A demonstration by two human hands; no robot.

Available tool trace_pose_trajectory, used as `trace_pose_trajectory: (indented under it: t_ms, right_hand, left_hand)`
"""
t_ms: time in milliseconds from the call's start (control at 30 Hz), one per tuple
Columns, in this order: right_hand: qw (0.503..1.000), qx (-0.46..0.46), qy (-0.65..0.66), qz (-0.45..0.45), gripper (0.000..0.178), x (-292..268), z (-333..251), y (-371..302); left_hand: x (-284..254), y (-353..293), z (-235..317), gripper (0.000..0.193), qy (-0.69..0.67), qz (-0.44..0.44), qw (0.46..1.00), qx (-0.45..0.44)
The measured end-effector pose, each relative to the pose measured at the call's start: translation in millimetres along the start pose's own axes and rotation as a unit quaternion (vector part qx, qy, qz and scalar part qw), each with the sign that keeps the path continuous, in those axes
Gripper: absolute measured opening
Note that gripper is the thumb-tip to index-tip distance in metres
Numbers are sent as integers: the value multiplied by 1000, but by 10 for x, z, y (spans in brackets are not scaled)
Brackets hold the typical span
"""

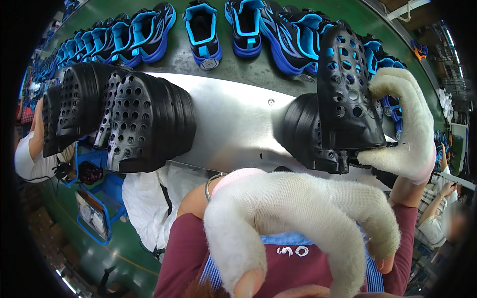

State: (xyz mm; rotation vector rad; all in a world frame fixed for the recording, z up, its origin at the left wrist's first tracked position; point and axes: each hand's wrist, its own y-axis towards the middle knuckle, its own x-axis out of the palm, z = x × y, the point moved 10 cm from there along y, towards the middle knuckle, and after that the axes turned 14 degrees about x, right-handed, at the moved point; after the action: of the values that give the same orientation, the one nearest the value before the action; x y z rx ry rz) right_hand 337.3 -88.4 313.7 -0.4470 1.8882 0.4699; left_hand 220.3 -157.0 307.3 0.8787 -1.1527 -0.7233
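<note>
My right hand point(415, 124), in a white knit glove, is closed on a black shoe insert point(348, 94) dotted with round holes. Its thumb is at the insert's lower edge and the fingers are at its right side. The insert stands upright above and partly in front of a stack of nested black inserts point(300, 121). Close to the camera, my left hand point(298, 203) wears a matching glove with bare fingertips showing. Its fingers curve downward, spread apart, and nothing shows between them.
More stacked black inserts point(149, 119) stand at the left on a shiny metal sheet point(233, 107). Behind it, black-and-blue sneakers point(201, 37) line a green work surface point(184, 69). A blue-framed cart point(104, 223) is at lower left. Other people's arms show at both sides.
</note>
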Motion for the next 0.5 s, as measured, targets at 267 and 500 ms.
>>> trace_pose_trajectory:
  t_ms: [267,500]
  right_hand:
    - [997,-50,54,-32,73,62,-102,366]
    - [989,-93,73,-85,63,343,-256,648]
  left_hand:
    - [-1583,-450,31,88,409,268,857,-162]
    - [-1748,-648,-315,69,109,348,908,-208]
